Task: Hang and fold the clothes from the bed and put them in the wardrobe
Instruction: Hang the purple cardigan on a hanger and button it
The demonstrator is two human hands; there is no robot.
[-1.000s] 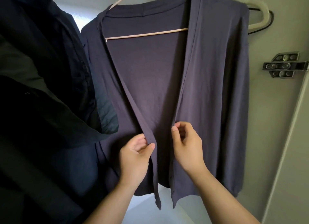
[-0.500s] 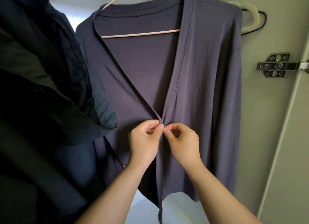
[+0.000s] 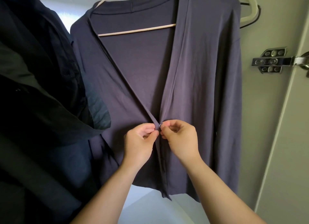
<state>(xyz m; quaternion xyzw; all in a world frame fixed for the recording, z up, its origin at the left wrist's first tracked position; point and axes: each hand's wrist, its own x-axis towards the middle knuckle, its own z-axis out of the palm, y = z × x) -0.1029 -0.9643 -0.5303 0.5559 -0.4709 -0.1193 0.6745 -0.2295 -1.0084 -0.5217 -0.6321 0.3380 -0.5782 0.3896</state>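
Cardigan [image 3: 200, 73] on hanger [image 3: 137, 30] in wardrobe: left hand [image 3: 140, 140], right hand [image 3: 180, 138] pinch front edges together, fingers [image 3: 163, 128] closed on button [image 3: 160, 125], apparently fastening it.

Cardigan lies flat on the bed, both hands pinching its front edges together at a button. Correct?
No. The head view shows the cardigan hanging on a hanger, not on the bed. Left hand and right hand do pinch its front edges together at a button.

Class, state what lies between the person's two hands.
In the head view, the front edges of the cardigan meet between the left hand and right hand, with a small button there.
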